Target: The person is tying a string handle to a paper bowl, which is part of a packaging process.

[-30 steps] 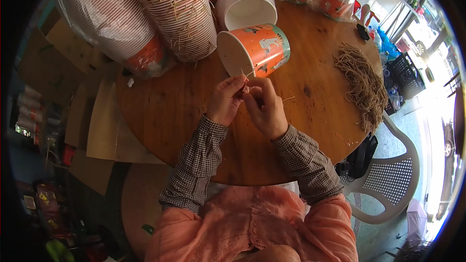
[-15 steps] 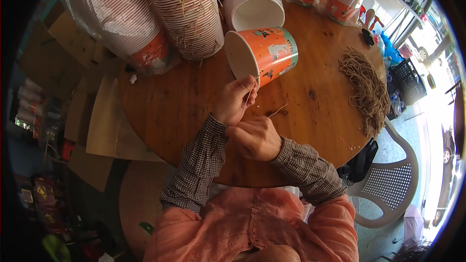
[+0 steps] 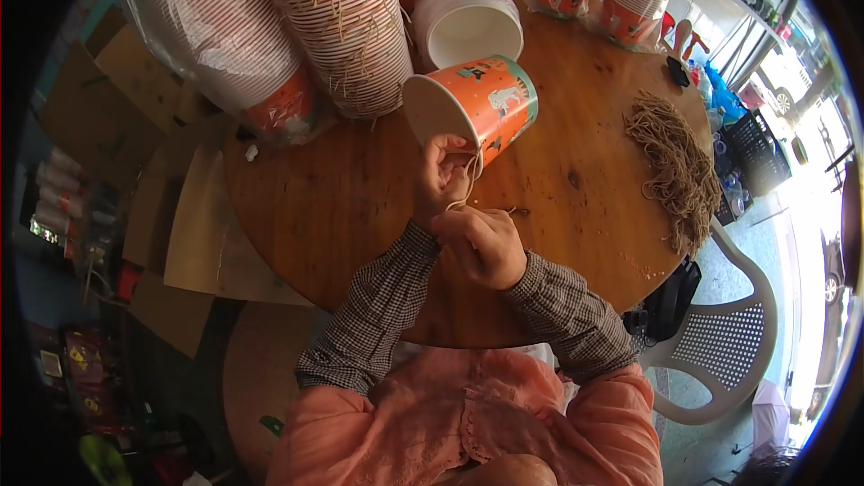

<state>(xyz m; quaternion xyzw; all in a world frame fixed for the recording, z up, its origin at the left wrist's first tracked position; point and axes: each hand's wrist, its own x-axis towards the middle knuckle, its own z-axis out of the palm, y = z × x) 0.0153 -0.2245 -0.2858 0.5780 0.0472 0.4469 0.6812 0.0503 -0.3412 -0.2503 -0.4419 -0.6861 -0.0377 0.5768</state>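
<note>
An orange and green printed paper bucket [image 3: 497, 106] lies on its side on the wooden table, its white mouth turned toward my left. My left hand [image 3: 444, 175] is at the near edge of the mouth, its fingertips pinching the rim where a string comes out. That thin beige string [image 3: 467, 187] runs from the rim down past the left fingers to my right hand [image 3: 486, 245]. Just below and right of the left hand, my right hand is closed, gripping the string, with a short end sticking out at its far side. The tips of the right fingers are partly hidden.
Tall stacks of buckets [image 3: 346, 45] stand at the far left, one hung with string loops. A plastic-wrapped stack [image 3: 211, 36] leans beside it. Behind lies a white bucket [image 3: 477, 31]. A bundle of beige strings [image 3: 673, 171] lies at the right, near a plastic chair [image 3: 720, 342].
The bucket has shifted slightly left and toward me. My left fingers have loosened from a tight fist-like pinch, and the string now loops visibly between the rim and my right hand.
</note>
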